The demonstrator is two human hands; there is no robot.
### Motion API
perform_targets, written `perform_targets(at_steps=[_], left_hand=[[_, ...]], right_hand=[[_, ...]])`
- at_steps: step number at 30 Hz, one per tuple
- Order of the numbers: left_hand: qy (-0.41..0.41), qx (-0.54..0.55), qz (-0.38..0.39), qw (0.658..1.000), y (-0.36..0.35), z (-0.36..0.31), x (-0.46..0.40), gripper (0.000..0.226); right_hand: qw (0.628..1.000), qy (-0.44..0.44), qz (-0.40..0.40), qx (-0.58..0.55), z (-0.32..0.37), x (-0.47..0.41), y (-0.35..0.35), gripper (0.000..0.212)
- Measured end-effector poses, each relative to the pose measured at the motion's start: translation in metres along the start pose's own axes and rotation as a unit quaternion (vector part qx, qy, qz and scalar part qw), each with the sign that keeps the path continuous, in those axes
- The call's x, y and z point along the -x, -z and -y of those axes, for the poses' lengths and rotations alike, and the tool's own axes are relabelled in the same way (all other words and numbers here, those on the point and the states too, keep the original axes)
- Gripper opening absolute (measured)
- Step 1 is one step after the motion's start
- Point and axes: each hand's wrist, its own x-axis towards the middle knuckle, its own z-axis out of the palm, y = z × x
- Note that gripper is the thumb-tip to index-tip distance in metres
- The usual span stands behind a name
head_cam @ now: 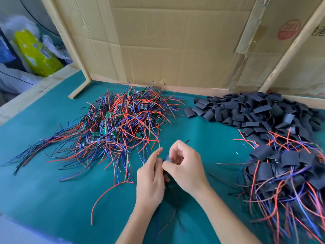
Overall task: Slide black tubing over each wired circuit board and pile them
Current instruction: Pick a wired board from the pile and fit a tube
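A tangled heap of green circuit boards with red, blue and black wires (121,120) lies at the middle left of the green table. Loose black tubing pieces (246,110) are heaped at the back right. Boards sleeved in black tubing (284,166) are piled at the right edge, wires trailing toward me. My left hand (151,180) and my right hand (184,166) meet near the table's centre, both pinching one small black tubing piece (167,160) on a wired board. Its wires hang down between my wrists; the board itself is mostly hidden by my fingers.
The green table mat (61,191) spreads in front of me. Cardboard sheets (158,41) in a wooden frame wall off the back. A yellow-green package (33,51) and plastic bags sit beyond the table's left edge.
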Motion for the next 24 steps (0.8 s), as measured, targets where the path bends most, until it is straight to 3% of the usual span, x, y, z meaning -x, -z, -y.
perform_targets(at_steps=[4,10,13,17,21,24], left_hand=[[-0.007,0.017,0.011,1.000,0.000,-0.001,0.001,0.029],[-0.006,-0.003,0.007,1.000,0.000,-0.002,0.001,0.033],[-0.029,-0.027,0.016,0.999,0.001,-0.002,0.002,0.030],[-0.064,-0.097,0.041,0.992,-0.003,0.000,0.005,0.026],[-0.084,-0.160,0.068,0.981,-0.004,-0.001,0.008,0.031],[-0.104,-0.195,0.085,0.972,-0.005,-0.005,0.010,0.032]], right_hand=[[0.995,-0.041,0.025,-0.091,0.002,0.001,0.002,0.025],[0.984,-0.091,0.085,-0.126,-0.004,-0.004,0.014,0.049],[0.985,-0.095,0.082,-0.121,-0.004,-0.009,0.022,0.042],[0.976,-0.093,-0.045,-0.193,-0.001,-0.018,0.040,0.030],[0.934,-0.061,-0.214,-0.278,0.002,-0.026,0.068,0.014],[0.930,-0.005,-0.263,-0.256,0.009,-0.026,0.075,0.012]])
